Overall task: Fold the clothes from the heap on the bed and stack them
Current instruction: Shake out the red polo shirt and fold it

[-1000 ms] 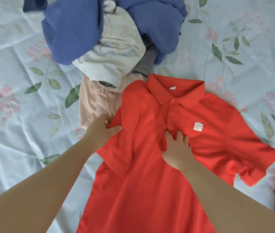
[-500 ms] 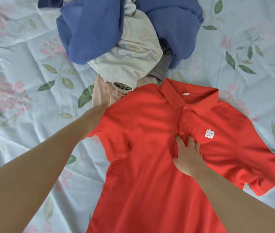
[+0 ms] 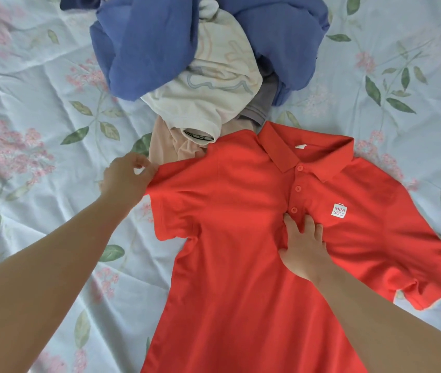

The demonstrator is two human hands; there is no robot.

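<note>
Red polo shirt [image 3: 240,265] lay face-up on the floral bedsheet [image 3: 38,103], collar touching the heap [image 3: 187,63]. Left hand [image 3: 126,177] pinched its sleeve edge; right hand [image 3: 304,249] pressed flat, fingers straight, below the buttons.

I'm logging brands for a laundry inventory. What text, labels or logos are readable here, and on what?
"MINI SO": white square patch on the chest of the red polo shirt.
Too small to read: white lettering on the black band of the cream printed garment.
Nothing legible: the white tag inside the red collar.
</note>
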